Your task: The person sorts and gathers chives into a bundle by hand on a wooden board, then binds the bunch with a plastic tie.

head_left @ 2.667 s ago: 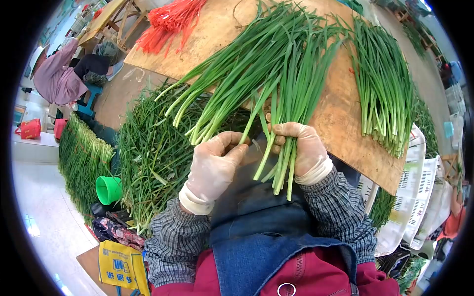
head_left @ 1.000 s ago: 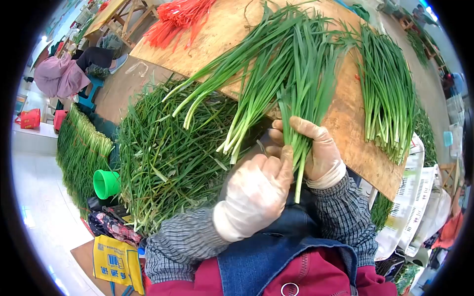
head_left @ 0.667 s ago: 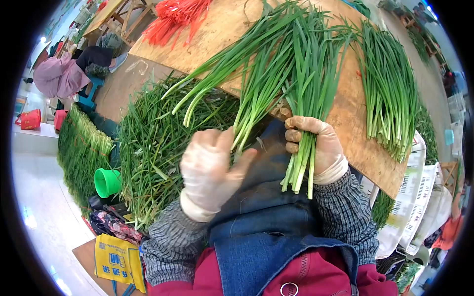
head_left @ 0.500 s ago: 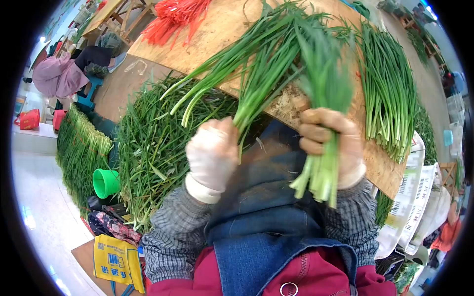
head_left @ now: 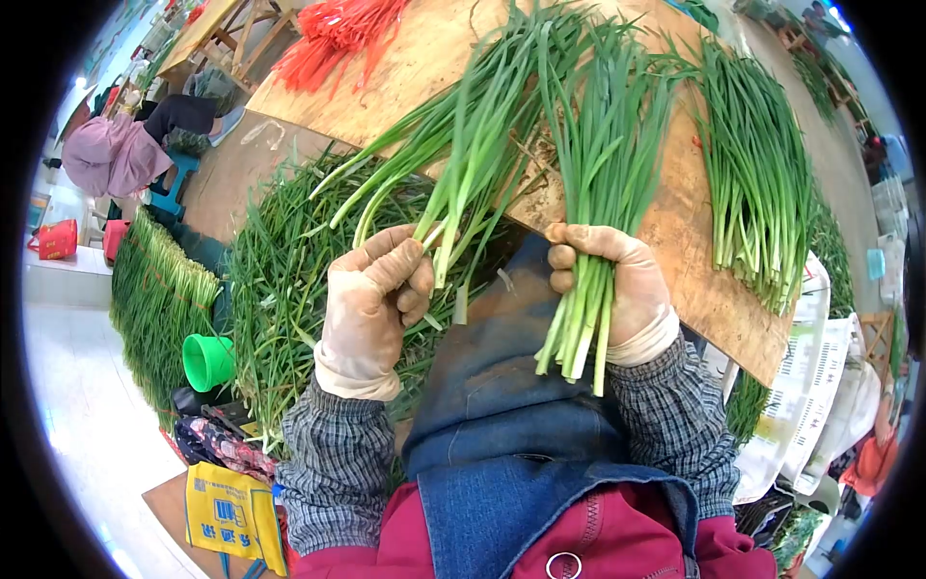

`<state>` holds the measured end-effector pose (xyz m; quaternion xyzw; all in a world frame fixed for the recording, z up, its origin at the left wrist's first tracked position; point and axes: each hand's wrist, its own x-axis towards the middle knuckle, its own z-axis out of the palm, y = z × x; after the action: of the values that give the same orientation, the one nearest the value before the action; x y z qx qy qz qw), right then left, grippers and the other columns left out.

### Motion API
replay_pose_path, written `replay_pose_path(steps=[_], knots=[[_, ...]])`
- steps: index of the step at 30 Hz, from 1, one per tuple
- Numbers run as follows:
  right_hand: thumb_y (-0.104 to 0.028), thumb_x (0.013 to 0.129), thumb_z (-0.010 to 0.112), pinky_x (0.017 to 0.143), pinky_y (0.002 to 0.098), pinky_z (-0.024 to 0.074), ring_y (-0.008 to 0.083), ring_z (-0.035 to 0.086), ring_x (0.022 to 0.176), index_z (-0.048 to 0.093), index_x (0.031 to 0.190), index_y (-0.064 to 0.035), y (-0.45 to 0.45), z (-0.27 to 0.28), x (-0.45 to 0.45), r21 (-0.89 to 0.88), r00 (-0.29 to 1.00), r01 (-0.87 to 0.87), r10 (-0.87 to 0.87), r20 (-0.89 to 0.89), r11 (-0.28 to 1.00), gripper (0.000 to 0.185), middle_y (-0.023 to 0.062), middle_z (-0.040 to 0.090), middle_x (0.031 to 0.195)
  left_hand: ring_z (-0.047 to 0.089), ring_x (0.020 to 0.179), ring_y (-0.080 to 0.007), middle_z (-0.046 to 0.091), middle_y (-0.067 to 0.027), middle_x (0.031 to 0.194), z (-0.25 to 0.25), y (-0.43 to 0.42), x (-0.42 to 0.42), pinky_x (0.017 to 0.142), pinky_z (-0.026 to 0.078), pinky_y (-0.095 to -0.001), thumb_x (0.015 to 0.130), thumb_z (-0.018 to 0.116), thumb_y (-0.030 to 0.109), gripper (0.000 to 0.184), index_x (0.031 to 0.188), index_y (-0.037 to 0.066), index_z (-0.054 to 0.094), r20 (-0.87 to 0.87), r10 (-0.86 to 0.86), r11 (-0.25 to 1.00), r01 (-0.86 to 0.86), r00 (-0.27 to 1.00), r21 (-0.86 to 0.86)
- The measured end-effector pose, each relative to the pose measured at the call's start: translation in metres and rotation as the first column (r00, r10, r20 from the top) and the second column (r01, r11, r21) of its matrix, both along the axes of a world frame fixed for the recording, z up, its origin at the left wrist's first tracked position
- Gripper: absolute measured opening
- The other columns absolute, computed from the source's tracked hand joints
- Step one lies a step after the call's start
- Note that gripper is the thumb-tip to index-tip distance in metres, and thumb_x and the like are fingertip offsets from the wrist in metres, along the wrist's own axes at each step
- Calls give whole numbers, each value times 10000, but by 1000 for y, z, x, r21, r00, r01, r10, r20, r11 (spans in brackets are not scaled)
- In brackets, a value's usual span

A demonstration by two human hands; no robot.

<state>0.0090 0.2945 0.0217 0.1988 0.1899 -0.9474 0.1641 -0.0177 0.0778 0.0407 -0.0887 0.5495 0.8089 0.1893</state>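
Note:
My right hand [head_left: 617, 275], in a pale thin glove, is wrapped round the lower stalks of a green leafy bunch [head_left: 608, 164], whose whitish ends hang below the fist. My left hand [head_left: 376, 289], gloved too, pinches a few stalks [head_left: 458, 207] near their pale ends, at the left of that bunch. More loose stalks [head_left: 386, 159] lie beside them over the edge of the wooden board [head_left: 424, 72]. On the board's right side rests a thick pile of green stalks [head_left: 757, 174], apart from both hands.
Red plastic strips [head_left: 338, 39] lie at the board's far left. Below it is a heap of loose greens [head_left: 318, 289], with a green bucket [head_left: 207, 362] beside it. White crates [head_left: 805, 376] stand at the right. Another person [head_left: 116, 154] sits at the upper left.
My left hand has moved from the bunch back to the loose stalks at the left and now pinches some. My right hand has kept its bunch, shifting right and then back left.

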Motion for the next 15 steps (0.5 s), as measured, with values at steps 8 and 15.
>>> replay_pose_path(steps=[8,15], knots=[[-3,780,485,836,400,495,286,594,928,500,1034,89,-17,0,-10,170,992,92,-105,74,981,270,177,572,1017,359,470,-43,512,8,594,1,16,7,442,265,-173,863,525,135,259,1005,-74,584,41,-164,986,165,986,-16],[-24,785,461,869,423,461,312,573,944,486,1074,96,-27,-6,-15,86,998,51,-53,24,995,313,189,567,1039,571,731,-327,575,-165,844,-18,30,10,641,470,-399,734,656,90,254,969,12,605,-629,-368,518,-411,684,-750]])
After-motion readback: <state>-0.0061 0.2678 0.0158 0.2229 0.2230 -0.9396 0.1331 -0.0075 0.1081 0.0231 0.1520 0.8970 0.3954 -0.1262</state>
